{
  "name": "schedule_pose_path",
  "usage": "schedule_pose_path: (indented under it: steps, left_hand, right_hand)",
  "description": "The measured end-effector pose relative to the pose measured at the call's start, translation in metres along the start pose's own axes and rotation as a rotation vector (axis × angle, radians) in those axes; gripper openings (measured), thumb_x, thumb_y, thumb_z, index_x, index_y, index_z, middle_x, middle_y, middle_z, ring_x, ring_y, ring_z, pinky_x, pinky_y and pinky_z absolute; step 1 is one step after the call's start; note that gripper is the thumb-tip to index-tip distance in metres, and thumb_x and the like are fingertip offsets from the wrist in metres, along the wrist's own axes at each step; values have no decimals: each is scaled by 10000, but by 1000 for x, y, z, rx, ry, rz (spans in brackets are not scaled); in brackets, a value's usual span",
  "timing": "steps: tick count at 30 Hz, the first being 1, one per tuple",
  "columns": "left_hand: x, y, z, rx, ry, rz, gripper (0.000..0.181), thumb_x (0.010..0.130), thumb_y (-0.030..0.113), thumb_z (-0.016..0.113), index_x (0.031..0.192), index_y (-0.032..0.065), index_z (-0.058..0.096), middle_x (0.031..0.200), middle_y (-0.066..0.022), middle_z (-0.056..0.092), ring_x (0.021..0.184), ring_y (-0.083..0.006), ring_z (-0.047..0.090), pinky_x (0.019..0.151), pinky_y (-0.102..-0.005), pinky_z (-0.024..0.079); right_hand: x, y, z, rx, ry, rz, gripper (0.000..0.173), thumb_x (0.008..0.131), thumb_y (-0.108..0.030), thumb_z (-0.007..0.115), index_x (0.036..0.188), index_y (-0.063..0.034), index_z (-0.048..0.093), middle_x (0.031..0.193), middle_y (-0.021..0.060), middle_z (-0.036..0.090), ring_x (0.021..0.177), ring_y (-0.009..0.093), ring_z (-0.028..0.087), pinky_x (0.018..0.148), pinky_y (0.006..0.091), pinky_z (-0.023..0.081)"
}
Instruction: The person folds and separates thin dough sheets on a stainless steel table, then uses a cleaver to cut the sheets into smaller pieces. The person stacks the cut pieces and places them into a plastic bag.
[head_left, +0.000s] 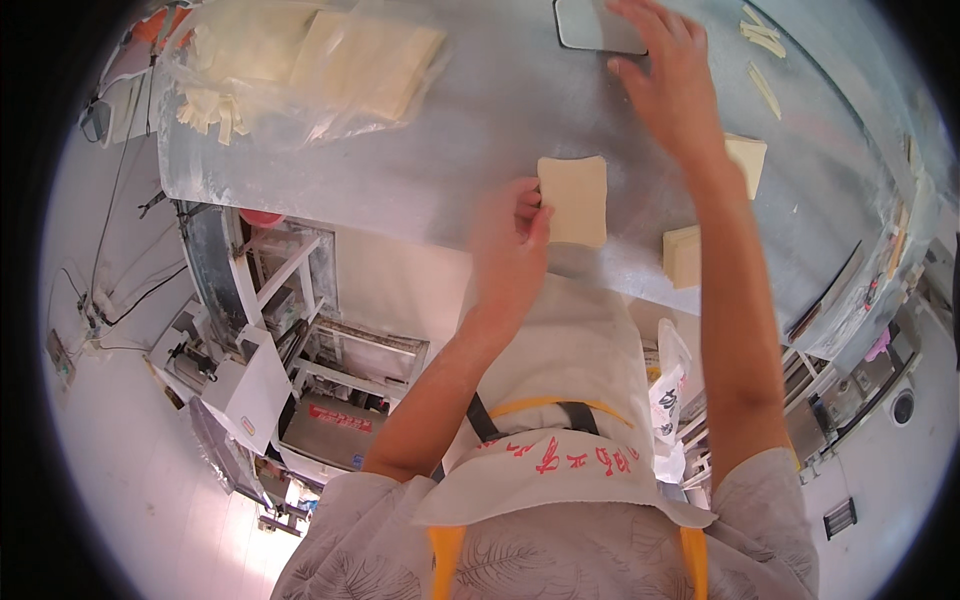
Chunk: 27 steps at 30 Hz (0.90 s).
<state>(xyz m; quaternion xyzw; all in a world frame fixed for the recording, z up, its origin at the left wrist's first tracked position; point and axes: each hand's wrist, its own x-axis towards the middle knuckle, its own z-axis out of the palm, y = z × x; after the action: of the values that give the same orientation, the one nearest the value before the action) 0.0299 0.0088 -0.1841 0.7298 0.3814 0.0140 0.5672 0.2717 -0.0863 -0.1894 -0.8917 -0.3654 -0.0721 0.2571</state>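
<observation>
My left hand has its fingers at the left edge of a pale rectangular stack of dough sheets, near the table's front edge. My right hand reaches over the far part of the table, thumb and fingers apart, beside a flat, rounded rectangular plate or tray with a dark rim. Whether its fingertips touch that piece cannot be told. Two more dough stacks lie partly behind my right forearm, one farther off and one nearer.
Large dough sheets lie under clear plastic at the table's far left, with dough strips beside them. Thin dough offcuts lie at the far right. A dark blade-like strip rests by the right edge. White frames stand below left.
</observation>
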Motion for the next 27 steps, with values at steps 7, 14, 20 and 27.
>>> schedule_pose_path:
  steps: [7, 14, 20, 27]
  left_hand:
    - [-6, 0, -4, 39, -28, 38, 377, 889, -32, 779, 1246, 56, 694, 1063, -60, 701, 919, -163, 677, 818, -325, 574]
    - [-6, -23, -22, 58, -93, 35, 372, 923, -52, 739, 1281, 30, 686, 1082, -78, 732, 904, -166, 707, 825, -303, 585]
    - [15, -24, -34, -92, -173, -120, 335, 965, -30, 724, 1296, 11, 691, 1118, -81, 732, 966, -140, 698, 864, -291, 582]
    - [7, -22, -31, -72, -157, -31, 322, 954, -11, 750, 1273, 21, 716, 1125, -69, 737, 964, -134, 696, 871, -288, 578]
  right_hand:
    - [55, 2, -18, -118, -558, 94, 637, 772, -138, 877, 1349, -96, 609, 1432, 157, 558, 1362, 410, 464, 1110, 494, 435]
    - [22, 21, -43, 366, -454, 551, 293, 937, -175, 788, 1181, -21, 734, 1010, 49, 739, 938, 160, 667, 878, 310, 525]
    - [-84, -56, -64, 699, -410, 990, 294, 973, -147, 771, 1211, 19, 720, 1027, 23, 763, 960, 84, 645, 891, 270, 509]
    - [-135, -97, -38, 830, -286, 1191, 270, 971, -153, 774, 1185, 8, 735, 1021, 33, 761, 932, 98, 662, 852, 275, 523]
